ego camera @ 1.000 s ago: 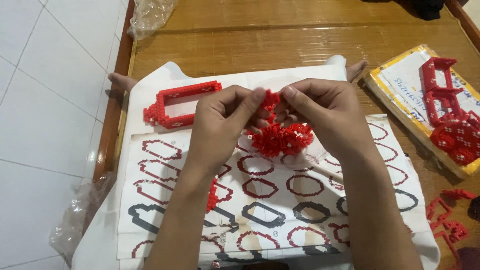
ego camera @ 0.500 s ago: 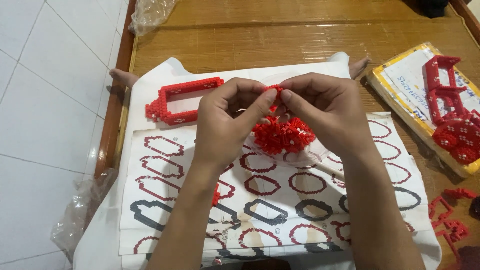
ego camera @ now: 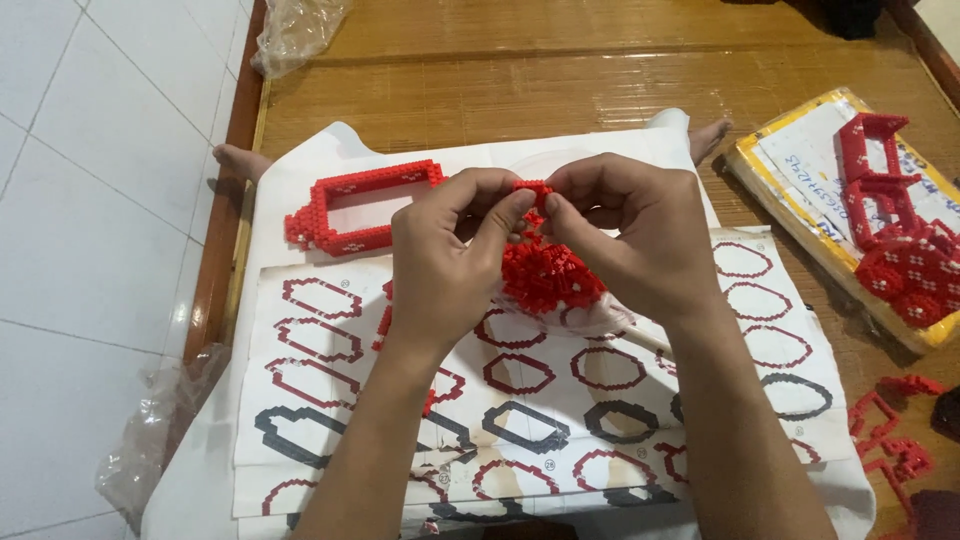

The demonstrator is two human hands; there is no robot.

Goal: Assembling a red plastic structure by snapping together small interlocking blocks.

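Both hands, left (ego camera: 445, 245) & right (ego camera: 630, 235), pinch red brick cluster (ego camera: 545, 275) (bumpy, rounded) at top.

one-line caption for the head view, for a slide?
Left hand and right hand pinch a red brick piece above the printed pattern sheet.

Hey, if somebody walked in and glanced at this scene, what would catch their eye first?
First, the two hands in the middle: the left hand and right hand pinch a small red brick piece above a heap of red bricks. Under them lies a sheet of red and black ring outlines, with a red brick frame at its upper left. On the right, more red brick parts sit on a yellow-edged booklet.
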